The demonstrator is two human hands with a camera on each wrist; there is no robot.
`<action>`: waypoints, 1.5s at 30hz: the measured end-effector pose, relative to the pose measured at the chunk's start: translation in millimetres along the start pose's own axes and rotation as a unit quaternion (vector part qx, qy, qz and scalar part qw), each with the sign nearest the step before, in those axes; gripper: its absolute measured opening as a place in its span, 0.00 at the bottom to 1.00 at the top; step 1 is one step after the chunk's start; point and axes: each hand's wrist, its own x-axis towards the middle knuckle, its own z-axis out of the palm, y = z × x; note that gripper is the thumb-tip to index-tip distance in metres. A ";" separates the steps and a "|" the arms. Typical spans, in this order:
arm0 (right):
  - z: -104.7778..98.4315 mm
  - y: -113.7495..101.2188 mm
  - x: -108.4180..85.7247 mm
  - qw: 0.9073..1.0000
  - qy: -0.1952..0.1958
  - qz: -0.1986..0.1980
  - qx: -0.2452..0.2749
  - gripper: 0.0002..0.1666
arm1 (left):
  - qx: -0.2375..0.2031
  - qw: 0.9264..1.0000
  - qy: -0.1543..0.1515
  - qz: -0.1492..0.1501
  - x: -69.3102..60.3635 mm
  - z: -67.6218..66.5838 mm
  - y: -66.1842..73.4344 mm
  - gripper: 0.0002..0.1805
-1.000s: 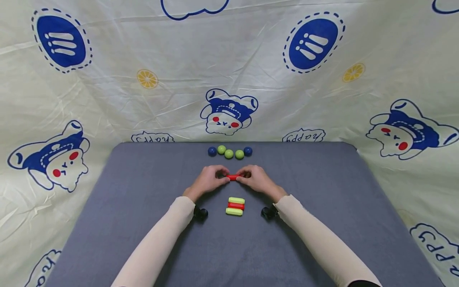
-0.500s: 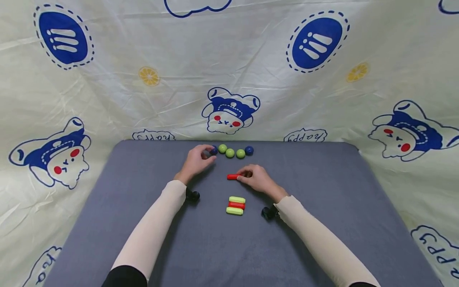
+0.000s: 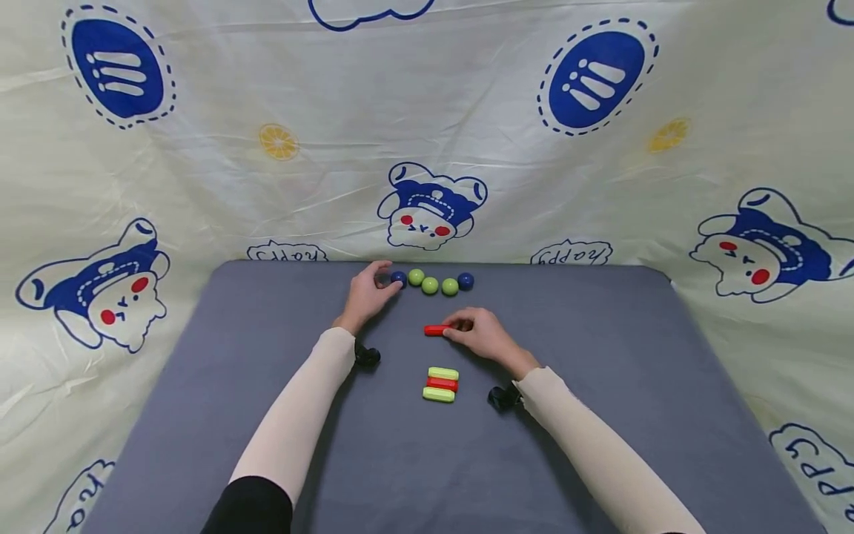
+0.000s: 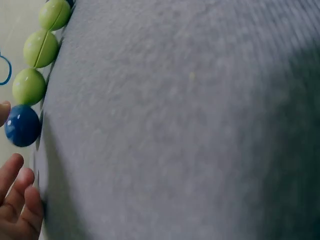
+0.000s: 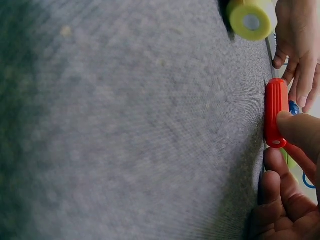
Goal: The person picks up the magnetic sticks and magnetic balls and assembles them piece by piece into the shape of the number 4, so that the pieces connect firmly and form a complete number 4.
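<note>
In the head view my left hand (image 3: 369, 294) is beside the left blue ball (image 3: 398, 279), at the end of a row with several green balls (image 3: 430, 285) and a second blue ball (image 3: 465, 281). The left wrist view has its fingers spread around that blue ball (image 4: 22, 126), the lower fingertips apart from it. My right hand (image 3: 482, 334) pinches the right end of a short red ridged stick (image 3: 435, 331); the right wrist view shows the thumb (image 5: 295, 127) on the stick (image 5: 276, 112). Nearer me lie two yellow-green sticks (image 3: 438, 395) with a red stick (image 3: 442, 383) between them.
A grey cloth-covered table (image 3: 267, 415) bears everything. Behind its far edge hangs a pale printed curtain (image 3: 333, 200). Black wrist cameras (image 3: 368, 357) sit on both wrists. In the right wrist view a yellow-green stick's end (image 5: 251, 21) shows at the top.
My left hand has let go of the red stick and moved away to the left blue ball, its fingers now around it. The right hand stays at the red stick's right end.
</note>
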 end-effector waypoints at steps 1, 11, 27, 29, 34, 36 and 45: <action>-1.2 0.8 -0.8 1.000 0.002 -0.001 -0.001 0.09 | 0.003 1.000 0.000 0.001 1.1 2.7 1.6 0.29; -3.4 2.0 -2.6 1.000 0.001 0.001 0.001 0.10 | 0.061 0.998 -0.005 -0.010 3.5 11.9 8.7 0.28; -1.5 3.7 -3.1 1.000 0.006 0.010 0.006 0.11 | -0.023 0.999 0.017 0.014 -17.2 12.4 11.7 0.21; -0.7 3.6 -1.7 1.000 0.007 0.011 0.004 0.11 | -0.038 0.999 0.020 0.023 -23.0 11.7 12.3 0.21; 0.3 3.0 1.4 1.000 0.006 0.010 0.005 0.11 | -0.047 0.998 0.017 0.031 -38.7 10.1 15.6 0.20; 0.5 2.9 1.3 1.000 0.007 0.012 0.007 0.11 | -0.053 0.998 0.015 0.026 -46.2 10.2 16.9 0.21; 2.3 2.3 -0.4 1.000 0.009 0.011 -0.004 0.11 | -0.110 0.994 0.015 -0.012 -80.0 15.7 18.4 0.25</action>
